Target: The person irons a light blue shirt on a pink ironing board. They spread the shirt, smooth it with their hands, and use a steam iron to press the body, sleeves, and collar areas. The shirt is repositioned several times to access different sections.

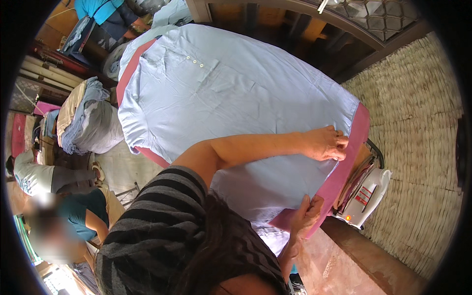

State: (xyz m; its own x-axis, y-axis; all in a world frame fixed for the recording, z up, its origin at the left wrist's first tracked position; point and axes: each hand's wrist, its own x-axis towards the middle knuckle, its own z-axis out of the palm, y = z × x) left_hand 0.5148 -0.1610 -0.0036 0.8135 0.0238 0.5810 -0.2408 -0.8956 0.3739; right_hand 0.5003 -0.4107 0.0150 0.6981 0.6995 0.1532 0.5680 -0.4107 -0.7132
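Note:
A light blue shirt (236, 93) is spread over the pink-covered ironing board (360, 125), its short row of pale buttons and its chest pocket facing up. Across it reaches my left arm in a striped sleeve, and my left hand (324, 143) pinches the shirt's hem near the board's right end. Closer to me, my right hand (306, 216) is beside the board's near edge with its fingers stretched out, holding nothing I can see. Just past the right end rests a white iron (364, 198) with a lit orange lamp.
A bulging cloth bundle (93, 118) and piled garments lie at the left. Other people are nearby: one in a teal top (88, 216) at the lower left, another in bright blue (101, 10) at the far left. A pale woven wall (418, 123) bounds the right side.

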